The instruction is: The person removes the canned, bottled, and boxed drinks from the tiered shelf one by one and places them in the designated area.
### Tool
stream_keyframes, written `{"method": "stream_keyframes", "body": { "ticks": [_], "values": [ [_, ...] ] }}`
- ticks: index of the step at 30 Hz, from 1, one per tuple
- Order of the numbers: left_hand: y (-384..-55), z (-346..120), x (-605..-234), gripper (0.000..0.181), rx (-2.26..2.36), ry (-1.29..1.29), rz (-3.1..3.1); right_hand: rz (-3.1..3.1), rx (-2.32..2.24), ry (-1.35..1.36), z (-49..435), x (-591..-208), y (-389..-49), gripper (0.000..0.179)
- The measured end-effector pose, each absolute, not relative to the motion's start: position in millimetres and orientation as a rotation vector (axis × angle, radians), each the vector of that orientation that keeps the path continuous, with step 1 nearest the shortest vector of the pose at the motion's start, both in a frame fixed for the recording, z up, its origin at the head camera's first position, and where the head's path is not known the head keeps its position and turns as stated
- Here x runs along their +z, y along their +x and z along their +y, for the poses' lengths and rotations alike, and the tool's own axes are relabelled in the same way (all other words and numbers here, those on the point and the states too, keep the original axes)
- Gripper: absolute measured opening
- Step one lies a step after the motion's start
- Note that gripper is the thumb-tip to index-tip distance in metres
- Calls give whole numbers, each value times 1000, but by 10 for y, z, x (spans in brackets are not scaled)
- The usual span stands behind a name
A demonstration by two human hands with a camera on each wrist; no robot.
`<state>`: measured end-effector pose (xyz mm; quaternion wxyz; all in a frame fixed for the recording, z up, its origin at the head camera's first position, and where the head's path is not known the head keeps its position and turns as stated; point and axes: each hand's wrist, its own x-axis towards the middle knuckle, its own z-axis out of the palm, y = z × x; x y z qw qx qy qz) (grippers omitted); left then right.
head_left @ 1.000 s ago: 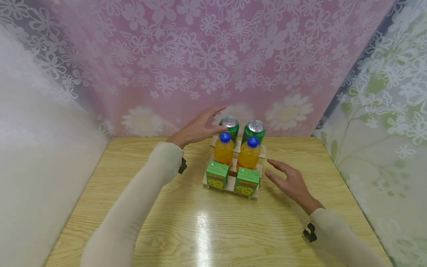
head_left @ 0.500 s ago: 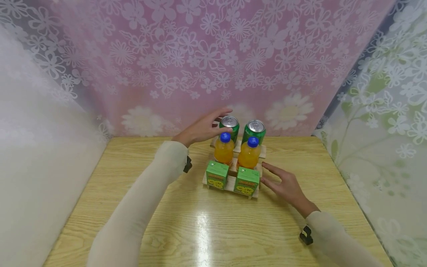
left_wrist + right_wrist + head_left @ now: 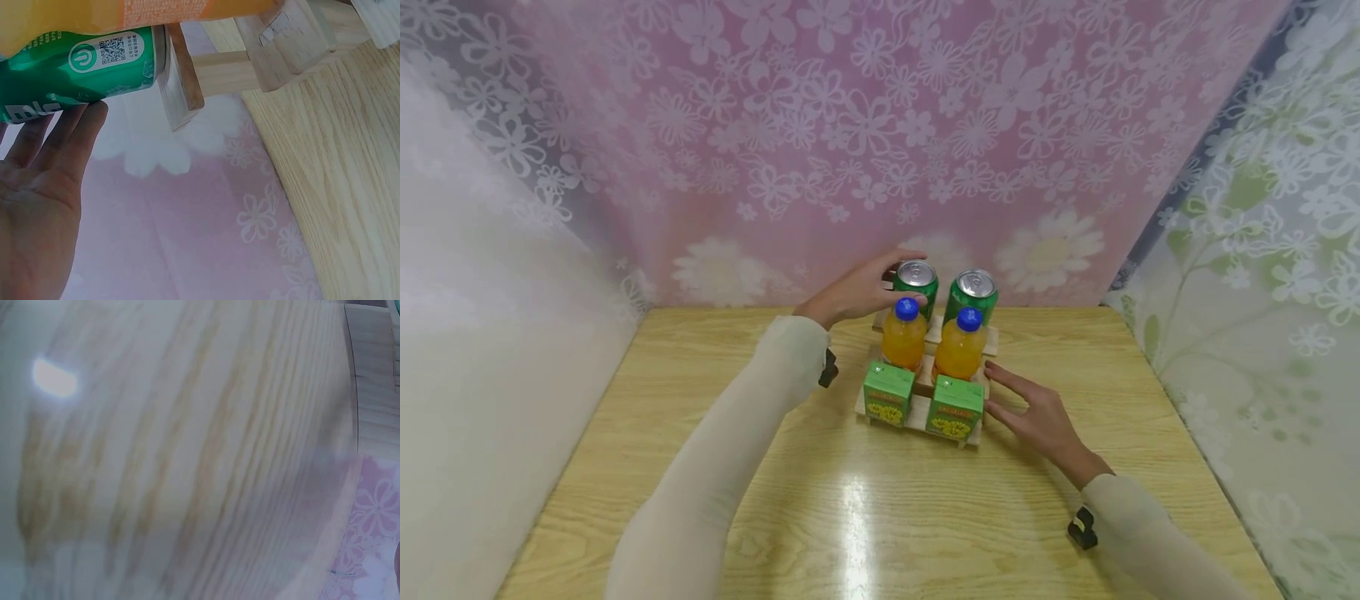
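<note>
In the head view, my left hand [image 3: 861,289] reaches around the left green soda can [image 3: 922,287], thumb in front and fingers behind. The left wrist view shows its fingers [image 3: 75,140] against the can's [image 3: 94,69] side. The can stands on the top step of a small wooden stepped rack [image 3: 920,414]. At the rack's right side, the thumb and forefinger of my right hand [image 3: 1037,417] pinch the end of the middle step. A second green can [image 3: 973,287] stands beside the first. In the right wrist view the right hand is mostly out of sight.
Two orange juice bottles with blue caps, the left bottle [image 3: 902,340] and the right bottle [image 3: 958,350], fill the middle step. On the bottom step are two green juice boxes, left [image 3: 887,393] and right [image 3: 955,408]. The wooden table [image 3: 760,500] meets a pink floral curtain [image 3: 820,167] behind.
My left hand has moved right, from beside the left can to around it. The right hand has moved left onto the rack's edge. Rack and drinks stay in place.
</note>
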<state>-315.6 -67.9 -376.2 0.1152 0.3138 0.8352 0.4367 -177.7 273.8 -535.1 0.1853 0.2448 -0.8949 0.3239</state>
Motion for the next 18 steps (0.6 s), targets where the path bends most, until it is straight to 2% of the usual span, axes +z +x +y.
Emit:
{"method": "stream_keyframes", "body": {
  "ticks": [18],
  "values": [
    [-3128,-722,-3785,68,1372,816,2508,-2508,880,709,2734,-5377,-1811,57]
  ]
}}
